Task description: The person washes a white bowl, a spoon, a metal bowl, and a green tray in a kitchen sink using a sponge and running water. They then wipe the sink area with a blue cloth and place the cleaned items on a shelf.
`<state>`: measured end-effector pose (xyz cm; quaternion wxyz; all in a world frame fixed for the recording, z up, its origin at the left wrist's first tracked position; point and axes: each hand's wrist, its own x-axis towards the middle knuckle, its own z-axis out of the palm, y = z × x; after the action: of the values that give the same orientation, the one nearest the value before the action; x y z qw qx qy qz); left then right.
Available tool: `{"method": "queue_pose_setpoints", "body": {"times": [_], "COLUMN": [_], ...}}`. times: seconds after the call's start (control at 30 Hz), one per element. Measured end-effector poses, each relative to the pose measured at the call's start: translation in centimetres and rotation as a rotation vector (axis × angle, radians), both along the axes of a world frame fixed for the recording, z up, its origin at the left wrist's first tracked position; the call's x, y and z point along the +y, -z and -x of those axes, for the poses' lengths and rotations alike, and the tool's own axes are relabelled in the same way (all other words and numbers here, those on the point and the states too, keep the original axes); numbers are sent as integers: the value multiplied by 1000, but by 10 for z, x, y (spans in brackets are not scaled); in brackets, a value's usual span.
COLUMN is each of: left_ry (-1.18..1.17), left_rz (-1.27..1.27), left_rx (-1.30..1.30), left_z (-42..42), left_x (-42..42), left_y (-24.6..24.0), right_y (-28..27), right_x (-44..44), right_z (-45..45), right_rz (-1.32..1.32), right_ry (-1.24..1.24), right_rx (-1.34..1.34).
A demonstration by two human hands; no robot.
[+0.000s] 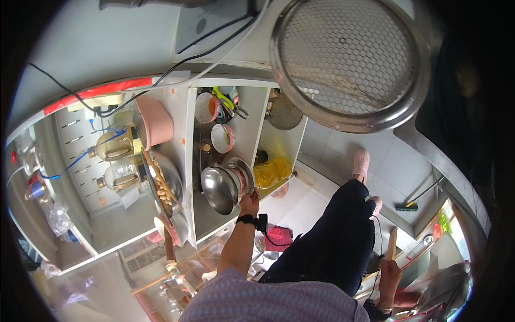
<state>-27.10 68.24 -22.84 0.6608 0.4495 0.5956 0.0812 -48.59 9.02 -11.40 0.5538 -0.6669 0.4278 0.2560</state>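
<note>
My left hand (250,204), with a black strap and device at its wrist, grips the edge of a stack of bowls inside the open cabinet. A shiny stainless steel bowl (219,190) tilts at one side of this stack. Behind it show a red-patterned bowl (240,180) and the rim of another metal dish (248,171). At the lower right, my right hand (389,273) holds a flat wooden piece (392,241); what it belongs to cannot be made out. A dark object (372,265) lies beside that hand, partly hidden.
Two patterned bowls (221,137) and green-handled scissors (226,100) share the cabinet compartment. Yellow oil bottles (273,172) stand one compartment over. A large mesh strainer (350,56) hangs close overhead. Cables (201,54) cross the counter edge. A broom (407,207) lies on the floor.
</note>
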Motion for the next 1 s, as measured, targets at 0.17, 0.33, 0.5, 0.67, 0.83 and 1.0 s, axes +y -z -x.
{"method": "queue_pose_setpoints", "body": {"times": [0.17, 0.33, 0.5, 0.67, 0.83, 1.0], "left_ry": [-69, -62, -33, -146, -171, -231], "left_rz": [26, 27, 9, -7, 3, -81], "left_rx": [-33, -91, -128, -111, -35, -68], "left_z": [18, 34, 39, 36, 27, 15], "left_x": [-3, -4, -4, -9, -8, -13], "left_y": [10, 15, 20, 20, 9, 7], "right_y": [3, 3, 1, 6, 15, 15], "right_x": [-2, -6, -13, -15, -5, -3], "right_z": [-4, -9, -20, -23, -15, -17], "right_rz": [18, 49, 22, 25, 17, 13], "right_ry": [-42, -123, -140, -192, -124, -142], "right_rx": [-70, -58, -9, -76, -75, -48]}}
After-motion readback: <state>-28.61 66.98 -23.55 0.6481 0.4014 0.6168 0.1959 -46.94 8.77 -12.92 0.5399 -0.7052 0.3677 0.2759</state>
